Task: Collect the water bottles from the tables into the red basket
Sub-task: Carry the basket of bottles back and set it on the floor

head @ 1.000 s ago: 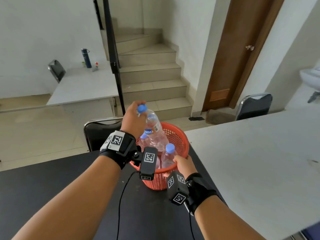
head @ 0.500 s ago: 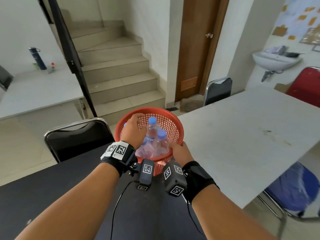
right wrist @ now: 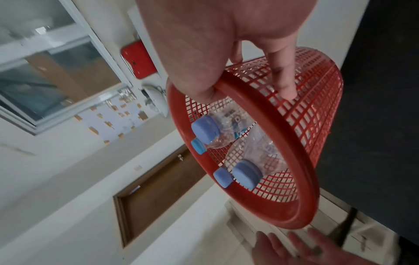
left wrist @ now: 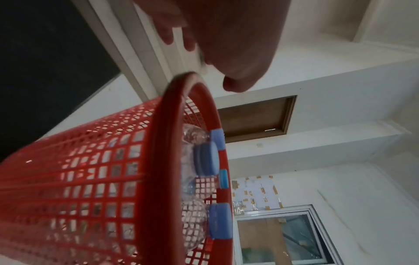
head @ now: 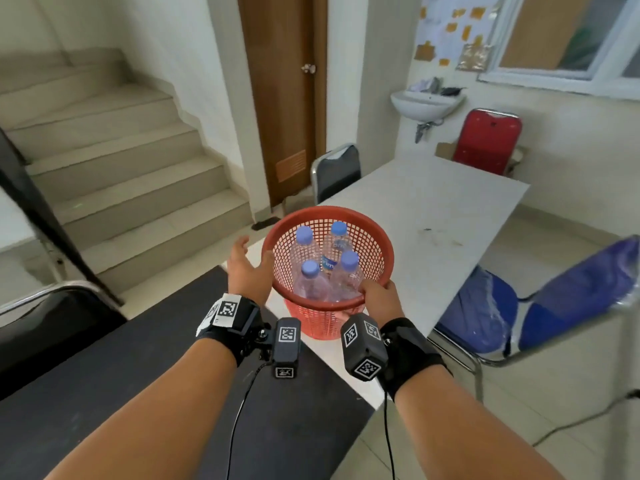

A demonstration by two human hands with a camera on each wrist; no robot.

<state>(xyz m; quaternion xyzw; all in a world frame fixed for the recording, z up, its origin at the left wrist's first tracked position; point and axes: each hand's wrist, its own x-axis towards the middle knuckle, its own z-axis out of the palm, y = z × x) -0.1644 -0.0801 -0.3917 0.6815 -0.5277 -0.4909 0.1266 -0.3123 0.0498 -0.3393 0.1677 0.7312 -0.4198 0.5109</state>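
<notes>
The red mesh basket [head: 387, 252] stands upright over the near corner of the white table [head: 433, 209] and holds several clear water bottles [head: 306, 252] with blue caps. My right hand [head: 375, 294] grips its near rim. In the right wrist view the thumb lies on the rim [right wrist: 292, 157] and the fingers [right wrist: 284, 84] press the outer mesh. My left hand [head: 248, 268] is open just left of the basket, fingers spread. In the left wrist view its thumb [left wrist: 235, 84] hovers by the rim [left wrist: 158, 143], apart from it. Whether the basket's base rests on the table is unclear.
A black table [head: 138, 358] lies under my forearms, butted against the white one. A blue chair [head: 554, 306] stands to the right and a black chair [head: 336, 168] at the white table's far end. A red chair [head: 486, 140], a sink [head: 426, 102] and stairs [head: 121, 168] are beyond.
My left hand has come out of the basket and opened beside it. The basket, held by my right hand, has moved right from the black table to the white table's corner.
</notes>
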